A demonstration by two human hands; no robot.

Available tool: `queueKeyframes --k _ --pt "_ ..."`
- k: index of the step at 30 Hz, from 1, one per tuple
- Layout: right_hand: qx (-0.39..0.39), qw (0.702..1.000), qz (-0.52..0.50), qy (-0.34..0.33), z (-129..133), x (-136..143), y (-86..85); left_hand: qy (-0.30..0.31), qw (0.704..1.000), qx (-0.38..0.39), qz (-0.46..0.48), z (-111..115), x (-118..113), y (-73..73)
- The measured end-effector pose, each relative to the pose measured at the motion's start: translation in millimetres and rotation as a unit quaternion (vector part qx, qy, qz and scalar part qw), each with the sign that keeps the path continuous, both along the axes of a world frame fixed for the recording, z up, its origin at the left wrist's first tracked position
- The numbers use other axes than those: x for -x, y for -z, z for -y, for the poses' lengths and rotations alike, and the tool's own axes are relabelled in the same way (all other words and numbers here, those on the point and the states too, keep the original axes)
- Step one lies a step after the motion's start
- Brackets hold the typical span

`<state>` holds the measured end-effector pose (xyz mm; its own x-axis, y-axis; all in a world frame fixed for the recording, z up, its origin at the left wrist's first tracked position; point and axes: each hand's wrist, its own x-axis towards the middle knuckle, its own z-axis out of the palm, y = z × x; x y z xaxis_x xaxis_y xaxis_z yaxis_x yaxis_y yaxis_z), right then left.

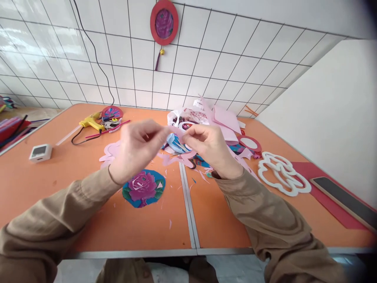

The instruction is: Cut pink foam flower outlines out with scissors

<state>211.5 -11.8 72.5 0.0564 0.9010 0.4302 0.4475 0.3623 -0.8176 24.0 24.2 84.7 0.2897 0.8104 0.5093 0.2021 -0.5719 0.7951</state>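
Between my two raised hands is a small pink piece point(176, 131), thin like paper or felt. My left hand point(140, 147) pinches its left end, and my right hand point(207, 145) pinches its right end. Below my left hand, a blue cutout with a purple flower point(143, 188) lies flat on the orange table point(132, 232), small pink scraps on it. Curvy pink cut pieces point(111, 154) lie left of my left hand. More pink cutoffs and a blue item point(176, 144) lie behind and beneath the held piece.
A yellow glue gun point(92, 122) and white box point(40, 153) stand at the left. Pink sheets point(225, 120) and a plastic bag point(188, 116) are at the back. White cloud-shaped frames point(282, 173) and a dark long block point(344, 198) lie right. A round ornament point(164, 22) hangs on the wall.
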Motion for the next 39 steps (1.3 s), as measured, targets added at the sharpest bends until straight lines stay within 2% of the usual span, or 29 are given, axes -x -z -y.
queueKeyframes --k 2,3,7,11,15,20,23,26,29,31,33,35,39 --pt "-0.024 0.999 0.025 0.005 0 -1 0.7 0.129 0.980 0.118 -0.096 7 -4 0.7" --pt "-0.033 0.999 0.036 0.009 0 -1 0.6 0.167 0.964 0.177 -0.111 9 -6 2.7" --pt "-0.051 0.997 0.063 0.015 0 1 0.2 0.171 0.942 0.290 0.013 7 -19 18.8" --pt "-0.062 0.996 0.068 0.005 -2 2 4.9 0.191 0.891 0.363 0.194 3 -29 34.6" --pt "-0.085 0.995 0.048 -0.001 -8 2 13.6 0.147 0.854 0.387 0.314 5 -37 39.2" --pt "-0.057 0.998 -0.009 -0.008 -12 3 24.0 0.136 0.825 0.411 0.364 6 -43 37.0" --pt "-0.055 0.998 -0.027 -0.001 -13 6 26.8 0.148 0.827 0.404 0.363 5 -44 37.3" --pt "-0.037 0.999 -0.016 -0.016 -13 1 19.7 0.144 0.834 0.403 0.349 2 -43 36.9" --pt "0.003 1.000 -0.010 -0.013 -12 -20 5.8 0.104 0.840 0.404 0.347 -6 -39 33.0" --pt "0.054 0.997 0.034 0.029 -11 -37 1.5 0.074 0.844 0.405 0.343 -12 -35 29.1" --pt "0.129 0.979 0.143 0.073 -9 -50 6.2 0.061 0.843 0.416 0.336 -17 -33 25.4" --pt "0.194 0.922 0.318 0.100 -8 -54 19.2 0.062 0.837 0.431 0.332 -21 -33 23.0" --pt "0.232 0.878 0.406 0.106 -4 -46 51.0 0.066 0.825 0.454 0.329 -24 -35 24.2"
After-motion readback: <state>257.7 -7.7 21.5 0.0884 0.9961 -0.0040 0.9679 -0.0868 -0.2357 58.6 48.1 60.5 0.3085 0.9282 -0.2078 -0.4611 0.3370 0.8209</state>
